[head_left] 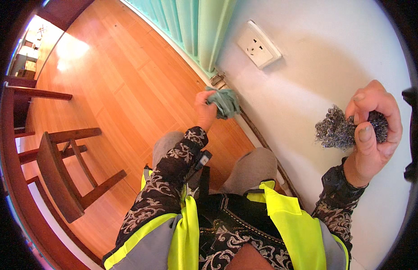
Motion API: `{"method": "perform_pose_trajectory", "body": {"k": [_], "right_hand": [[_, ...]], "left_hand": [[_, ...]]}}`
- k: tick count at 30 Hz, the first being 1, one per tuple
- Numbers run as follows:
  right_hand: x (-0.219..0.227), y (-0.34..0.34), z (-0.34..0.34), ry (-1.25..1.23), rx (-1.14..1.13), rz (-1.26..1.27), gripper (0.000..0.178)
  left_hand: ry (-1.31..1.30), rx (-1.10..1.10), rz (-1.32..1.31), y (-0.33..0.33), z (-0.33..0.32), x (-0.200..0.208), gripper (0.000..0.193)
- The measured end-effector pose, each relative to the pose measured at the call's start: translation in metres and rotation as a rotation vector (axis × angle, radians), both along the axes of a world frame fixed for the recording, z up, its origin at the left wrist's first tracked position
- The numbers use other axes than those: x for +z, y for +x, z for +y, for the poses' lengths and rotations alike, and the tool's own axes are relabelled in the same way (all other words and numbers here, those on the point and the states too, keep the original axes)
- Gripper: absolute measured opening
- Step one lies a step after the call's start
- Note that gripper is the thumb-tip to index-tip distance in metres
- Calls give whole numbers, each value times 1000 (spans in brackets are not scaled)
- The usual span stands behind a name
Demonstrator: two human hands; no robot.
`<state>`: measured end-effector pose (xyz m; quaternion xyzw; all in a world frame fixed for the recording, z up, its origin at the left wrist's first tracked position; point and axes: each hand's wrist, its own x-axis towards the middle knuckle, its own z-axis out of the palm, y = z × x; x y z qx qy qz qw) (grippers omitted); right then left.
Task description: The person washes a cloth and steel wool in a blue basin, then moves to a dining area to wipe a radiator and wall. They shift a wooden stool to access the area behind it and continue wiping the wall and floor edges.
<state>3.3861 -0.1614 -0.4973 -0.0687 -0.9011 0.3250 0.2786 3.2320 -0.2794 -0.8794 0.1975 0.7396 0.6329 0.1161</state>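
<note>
Out in front of me, my left hand (206,110) grips a crumpled grey-green cloth (226,104). The cloth is beside the skirting and close to a pipe fitting (218,81) under the radiator; whether it touches either I cannot tell. My right hand (374,128) is raised on the right, in front of the white wall (299,117). Between its thumb and curled fingers it holds a tangled steel wool scourer (337,129), part of which sticks out toward the left. The palm side of the left hand is hidden by the cloth.
A pale green radiator (186,27) stands at the top along the wall. Right of it, a white socket (258,45) is mounted on the wall. A wooden stool (60,177) lies or stands at the left on the wooden floor (114,85). My bent knees (254,168) are close to the wall.
</note>
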Motion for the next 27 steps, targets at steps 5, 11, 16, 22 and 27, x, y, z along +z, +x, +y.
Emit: {"method": "perform_pose_trajectory", "body": {"k": [5, 11, 16, 22, 27], "right_hand": [[0, 2, 0, -15, 13, -16, 37], [2, 0, -3, -46, 23, -24, 37], [2, -2, -5, -75, 50, -1, 37], [-3, -4, -9, -100, 32, -1, 37], [-1, -4, -11, -101, -8, 38, 37]], "left_hand": [[120, -42, -501, 4, 23, 6, 40], [499, 269, -1142, 9, 41, -1, 52], [447, 245, -1183, 2, 52, 2, 40], [-565, 306, -583, 11, 80, 19, 70], [-415, 244, -250, 9, 67, 3, 51]]}}
